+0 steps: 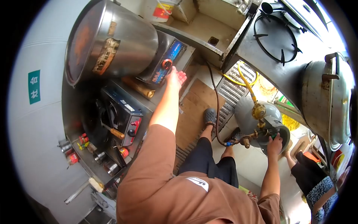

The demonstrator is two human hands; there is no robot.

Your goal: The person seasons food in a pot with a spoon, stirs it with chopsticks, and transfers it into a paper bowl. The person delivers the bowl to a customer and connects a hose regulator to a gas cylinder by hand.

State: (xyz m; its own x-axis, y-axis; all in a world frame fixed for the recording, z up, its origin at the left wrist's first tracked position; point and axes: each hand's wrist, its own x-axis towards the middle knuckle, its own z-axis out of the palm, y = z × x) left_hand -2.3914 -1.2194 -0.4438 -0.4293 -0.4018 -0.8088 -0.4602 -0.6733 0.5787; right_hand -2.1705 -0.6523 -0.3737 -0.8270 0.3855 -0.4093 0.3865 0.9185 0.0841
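My left hand [176,77] is open, palm partly turned up, with its thumb close beside the orange-ringed knob [167,64] on the blue control panel [174,50] of a gas stove. Whether the thumb touches the knob cannot be told. A large lidded steel pot [130,41] stands on that stove. Down at the right, my right hand [275,143] has its fingers closed at the top of a grey gas cylinder [244,112], around what looks like its small dark green valve knob. Brass regulators [258,111] join a yellow hose and a dark hose to the cylinder.
A second stove [123,115] and small tins [110,166] are at the left. A sink [205,30] lies ahead, with a burner ring [278,39] and a big pot [320,97] at the right. Flattened cardboard [197,112] covers some floor. Another person [309,175] is at the lower right.
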